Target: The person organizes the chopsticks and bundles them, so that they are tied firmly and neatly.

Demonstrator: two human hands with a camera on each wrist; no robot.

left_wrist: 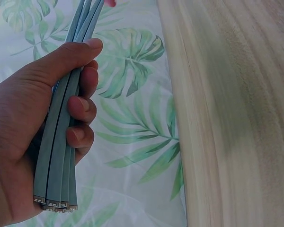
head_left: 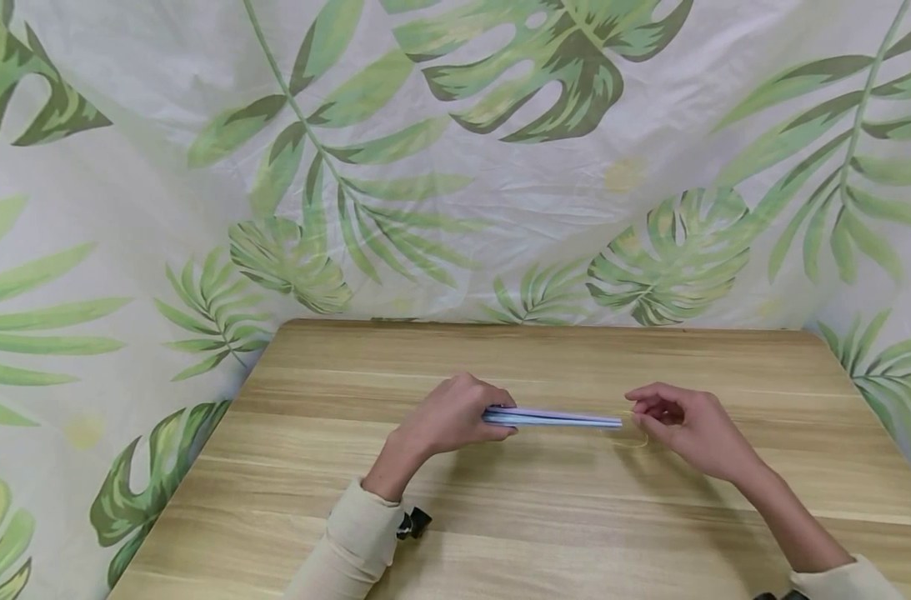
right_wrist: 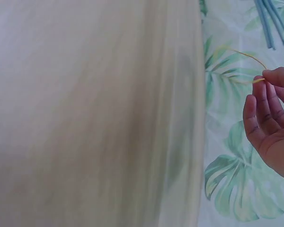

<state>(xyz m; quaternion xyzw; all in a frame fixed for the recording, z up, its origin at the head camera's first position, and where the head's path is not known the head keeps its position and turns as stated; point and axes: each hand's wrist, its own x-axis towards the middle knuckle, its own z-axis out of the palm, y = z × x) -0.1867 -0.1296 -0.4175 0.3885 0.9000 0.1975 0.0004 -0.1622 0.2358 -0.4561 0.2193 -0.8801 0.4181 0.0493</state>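
Observation:
My left hand (head_left: pixel 455 414) grips a bundle of slim blue chopsticks (head_left: pixel 568 418) above the table. In the left wrist view the thumb and curled fingers wrap around the chopsticks (left_wrist: pixel 57 142), whose thicker, patterned ends point down past the palm. Off the bundle's narrow end, a short gap away, my right hand (head_left: pixel 691 429) pinches a thin yellow rubber band (head_left: pixel 643 443) between thumb and index finger. The rubber band (right_wrist: pixel 248 56) hangs as a loose loop in the right wrist view, apart from the chopsticks.
Under both hands is a wooden table (head_left: pixel 530 525). A leaf-patterned cloth (head_left: pixel 500 208) hangs behind it and along its sides. Small black devices (head_left: pixel 413 523) sit at the wrists near the cream sleeves (head_left: pixel 361 533).

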